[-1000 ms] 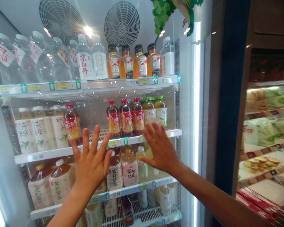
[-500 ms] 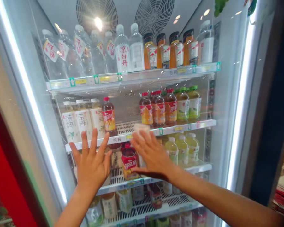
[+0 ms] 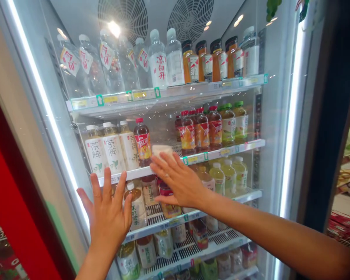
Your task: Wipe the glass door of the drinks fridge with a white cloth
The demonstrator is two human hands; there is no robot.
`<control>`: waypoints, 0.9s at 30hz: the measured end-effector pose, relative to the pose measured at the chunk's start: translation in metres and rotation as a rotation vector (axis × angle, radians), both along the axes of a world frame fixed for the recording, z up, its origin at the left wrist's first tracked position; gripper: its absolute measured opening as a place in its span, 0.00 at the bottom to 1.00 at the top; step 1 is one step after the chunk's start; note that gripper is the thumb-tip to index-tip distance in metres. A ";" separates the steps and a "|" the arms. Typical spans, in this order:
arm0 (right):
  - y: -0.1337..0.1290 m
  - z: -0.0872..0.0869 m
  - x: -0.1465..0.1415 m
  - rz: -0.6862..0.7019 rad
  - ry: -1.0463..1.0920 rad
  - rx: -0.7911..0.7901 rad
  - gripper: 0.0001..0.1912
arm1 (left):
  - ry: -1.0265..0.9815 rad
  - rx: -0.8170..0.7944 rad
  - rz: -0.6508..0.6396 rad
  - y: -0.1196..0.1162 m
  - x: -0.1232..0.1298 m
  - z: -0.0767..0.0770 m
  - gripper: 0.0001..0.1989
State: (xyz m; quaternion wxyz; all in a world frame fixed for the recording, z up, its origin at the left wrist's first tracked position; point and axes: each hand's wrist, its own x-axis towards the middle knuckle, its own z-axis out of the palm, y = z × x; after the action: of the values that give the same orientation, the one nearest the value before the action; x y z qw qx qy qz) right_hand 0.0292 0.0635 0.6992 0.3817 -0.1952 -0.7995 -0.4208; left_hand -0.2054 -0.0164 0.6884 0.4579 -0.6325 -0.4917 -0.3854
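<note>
Fingers spread, my left hand (image 3: 109, 212) is raised at the glass front of a lit drinks cooler, holding nothing. To its right my right hand (image 3: 181, 181) lies flat over a folded whitish cloth (image 3: 162, 151), whose top edge shows above the fingertips; the palm side is hidden. Behind the glass, a red-capped tea bottle (image 3: 142, 144) stands just above and left of the cloth. White-labelled bottles (image 3: 112, 149) stand above my left hand. More red-capped bottles (image 3: 186, 134) are to the right of the cloth.
The top shelf (image 3: 142, 95) carries clear water bottles (image 3: 158, 64) and amber bottles (image 3: 204, 64). Lower shelves hold pale yellow bottles (image 3: 230, 181) and others. A bright light strip (image 3: 293, 105) runs down the right side, and a red panel (image 3: 14, 186) stands at the left.
The view has shifted a little. My right hand and the cloth have moved left and slightly up across the glass. My left hand has moved slightly down and left, still spread.
</note>
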 end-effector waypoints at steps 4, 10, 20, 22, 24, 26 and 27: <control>0.001 -0.010 0.016 0.003 0.015 -0.052 0.51 | 0.029 0.000 -0.028 0.004 0.012 0.000 0.39; 0.018 -0.032 0.077 -0.060 0.071 -0.046 0.48 | 0.012 -0.014 -0.099 0.017 0.061 -0.002 0.37; 0.054 -0.090 0.218 -0.127 0.167 -0.053 0.50 | 0.091 -0.044 -0.204 0.050 0.189 -0.024 0.35; 0.060 -0.103 0.245 -0.172 0.298 -0.064 0.52 | 0.093 -0.059 -0.218 0.057 0.216 -0.036 0.35; 0.063 -0.120 0.263 -0.150 0.249 -0.072 0.51 | 0.091 -0.075 -0.229 0.064 0.242 -0.046 0.36; 0.066 -0.131 0.274 -0.116 0.132 -0.081 0.46 | 0.090 -0.076 -0.234 0.072 0.265 -0.052 0.36; 0.067 -0.131 0.278 -0.112 0.104 -0.093 0.45 | 0.092 -0.071 -0.231 0.075 0.275 -0.054 0.36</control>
State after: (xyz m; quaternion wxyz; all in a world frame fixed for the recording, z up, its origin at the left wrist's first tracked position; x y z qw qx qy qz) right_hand 0.3074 0.1304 0.5687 0.3890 -0.2787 -0.7851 -0.3933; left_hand 0.0698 0.0581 0.6348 0.4100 -0.7176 -0.4074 -0.3886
